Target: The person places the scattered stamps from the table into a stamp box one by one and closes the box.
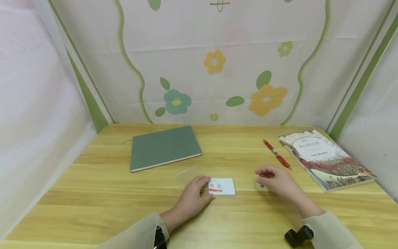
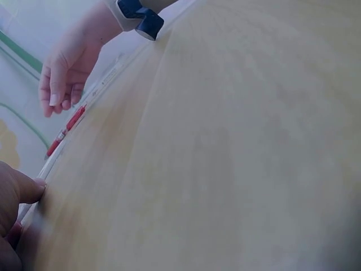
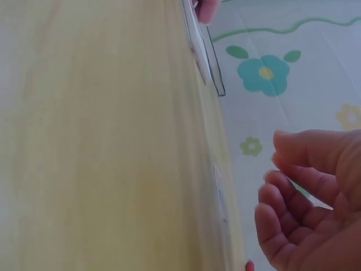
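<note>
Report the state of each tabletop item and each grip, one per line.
White labelled item: lying flat, label up.
Left grip: holding that item's left end.
Clear plastic piece: partly hidden by the left grip.
Right grip: loosely curled, holding nothing.
Small card: lying flat, partly hidden by the right grip.
Green notebook: closed, lying flat.
Magazine: closed, cover up.
Red pen: lying on its side; tip too small to judge.

A notebook (image 1: 164, 148) lies behind the case (image 1: 228, 186), a pen (image 1: 276, 153) beside a magazine (image 1: 326, 159).
</note>
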A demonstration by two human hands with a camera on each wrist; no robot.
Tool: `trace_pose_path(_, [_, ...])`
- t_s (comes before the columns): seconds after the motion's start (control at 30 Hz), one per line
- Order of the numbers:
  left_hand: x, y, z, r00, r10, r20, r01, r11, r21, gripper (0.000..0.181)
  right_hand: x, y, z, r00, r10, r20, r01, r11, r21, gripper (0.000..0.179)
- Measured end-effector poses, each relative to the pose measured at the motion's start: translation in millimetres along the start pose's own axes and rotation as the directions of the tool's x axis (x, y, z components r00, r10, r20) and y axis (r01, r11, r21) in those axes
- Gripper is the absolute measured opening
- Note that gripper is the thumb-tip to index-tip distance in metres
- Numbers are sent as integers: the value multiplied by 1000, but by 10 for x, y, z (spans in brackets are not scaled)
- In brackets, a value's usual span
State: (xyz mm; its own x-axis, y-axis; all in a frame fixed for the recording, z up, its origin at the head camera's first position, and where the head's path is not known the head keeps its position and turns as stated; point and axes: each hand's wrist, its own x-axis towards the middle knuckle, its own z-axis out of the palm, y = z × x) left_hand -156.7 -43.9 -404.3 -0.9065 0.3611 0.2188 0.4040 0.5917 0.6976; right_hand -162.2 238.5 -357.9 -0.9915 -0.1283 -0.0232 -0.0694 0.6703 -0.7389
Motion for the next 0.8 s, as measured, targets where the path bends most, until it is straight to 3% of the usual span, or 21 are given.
trace_pose_path(0.33, [-9,15,-11,1000,-14,20,14,1000,-6,52,-29,187,-60,1000,-19,-7,19,999,-34,34])
trace_pose_path(0.8, [-1,-3,-1,999,-25,28,26,1000,-6,52,-28,330,29,999,14,-32,-16,998,-55,27])
